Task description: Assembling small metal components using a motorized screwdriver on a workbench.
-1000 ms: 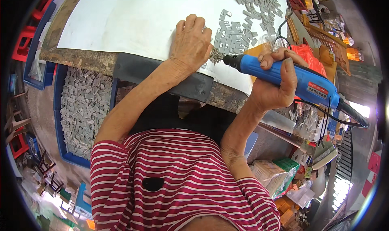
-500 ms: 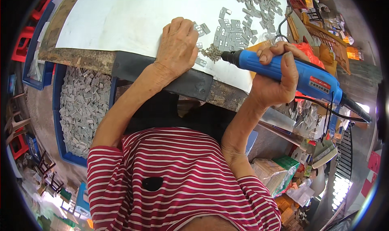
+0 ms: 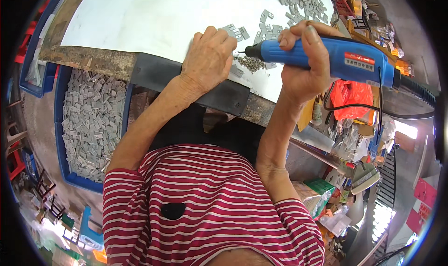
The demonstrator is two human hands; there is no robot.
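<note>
In my right hand [image 3: 305,63] is a blue electric screwdriver [image 3: 338,56] with a black nose, held level, fingers over the top and thumb along its side. Its nose points left at my left hand [image 3: 207,56], which rests closed on the white sheet [image 3: 140,23]. A small light bit of something shows between that hand's fingertips and the driver's tip; the fingers hide the rest. Just below the nose lies a heap of small brassy screws [image 3: 252,65]. Flat grey pieces with small slots [image 3: 234,31] lie beyond my left hand, and more [image 3: 268,31] lie beyond the driver.
A large pile of grey pieces [image 3: 303,5] covers the far right of the sheet. A black pad [image 3: 156,75] lines the table's near edge. Left of my legs, a blue bin [image 3: 59,126] holds many grey parts. The driver's black cable [image 3: 415,89] trails right past a red bag [image 3: 352,98].
The driver's nose has shifted left and slightly up, from the screw heap toward my left fingertips. My left hand has moved a little to the right.
</note>
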